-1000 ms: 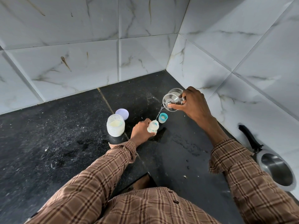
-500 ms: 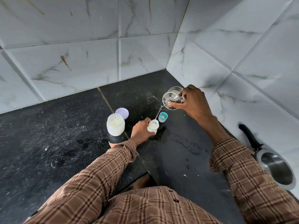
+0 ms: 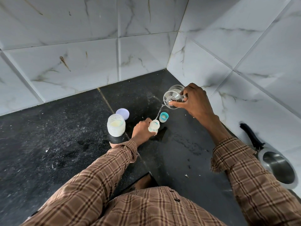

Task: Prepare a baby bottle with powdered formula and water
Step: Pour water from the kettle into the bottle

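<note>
L hand (image 3: 141, 130) wraps the small bottle (image 3: 154, 126) on the counter (image 3: 65, 144) at center, R hand (image 3: 194, 101) at 1 o'clock grips tilted steel cup (image 3: 173, 99) pouring; bottle prob light, tippy, wet-slick, so hold mid-body, not rim.

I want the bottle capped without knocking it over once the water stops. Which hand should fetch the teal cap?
Probably the right hand: the teal cap stands just below it, once it sets the steel cup down. The left hand grips the baby bottle, steadying it.
</note>
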